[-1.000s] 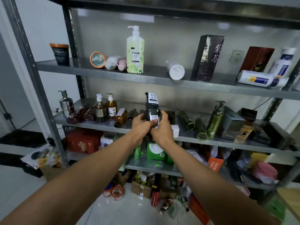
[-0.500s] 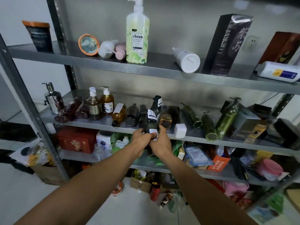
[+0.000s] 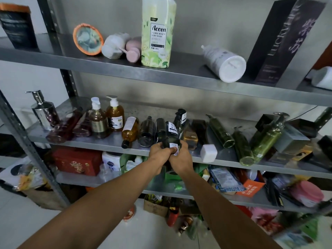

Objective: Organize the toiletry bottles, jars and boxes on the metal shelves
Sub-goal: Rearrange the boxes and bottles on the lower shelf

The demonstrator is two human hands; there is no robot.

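Although some order was already seen, most of the sorting was judged undone. Two amber pump bottles (image 3: 115, 116) were stood upright on the middle metal shelf (image 3: 107, 143), at nine o'clock from the hands, and a tall pale-green body-wash bottle (image 3: 156, 33) was stood on the upper metal shelf (image 3: 179, 71) at twelve o'clock. A white cylindrical bottle (image 3: 224, 63) at one o'clock and slim green bottles (image 3: 221, 131) at three o'clock were left lying flat.

A dark glass bottle with white labels (image 3: 170, 136) was held at the middle shelf's front edge, tilted back among other dark bottles. The left hand (image 3: 159, 154) was curled round its lower part from nine o'clock, and the right hand (image 3: 182, 159) was wrapped round it from three o'clock. Whether its base rested on the shelf could not be told.
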